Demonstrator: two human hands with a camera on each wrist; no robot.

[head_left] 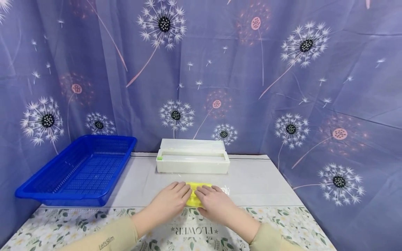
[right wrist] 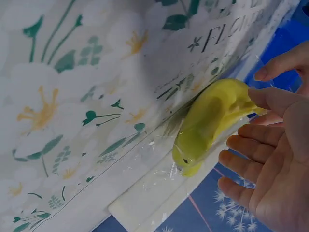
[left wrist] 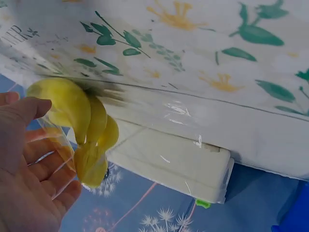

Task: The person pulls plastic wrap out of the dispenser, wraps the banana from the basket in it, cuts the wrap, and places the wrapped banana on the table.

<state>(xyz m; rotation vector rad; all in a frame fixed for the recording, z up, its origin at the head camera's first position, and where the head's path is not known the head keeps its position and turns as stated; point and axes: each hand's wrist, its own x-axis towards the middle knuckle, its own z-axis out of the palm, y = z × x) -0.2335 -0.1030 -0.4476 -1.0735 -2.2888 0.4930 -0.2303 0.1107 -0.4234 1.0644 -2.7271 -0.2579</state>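
Observation:
A bunch of yellow bananas (head_left: 194,199) lies at the front of the white work surface, with clear plastic film (left wrist: 183,130) around and beyond it. My left hand (head_left: 171,198) holds one end, its thumb on the near side and fingers bent along the far side under the film. At the other end, my right hand (head_left: 216,204) holds the bunch between the thumb and loosely bent fingers. In the right wrist view, the film stretches smooth and shiny over the bananas (right wrist: 205,123). From the head view, both hands cover much of the bunch.
Behind the bananas stands a white film dispenser box (head_left: 193,166), its lid raised, with a roll inside and a green slider (head_left: 159,158) at its left. A blue plastic basket (head_left: 67,198) sits at the left. Flower-printed cloth (head_left: 169,240) covers the front; a dandelion-patterned curtain (head_left: 201,62) hangs behind.

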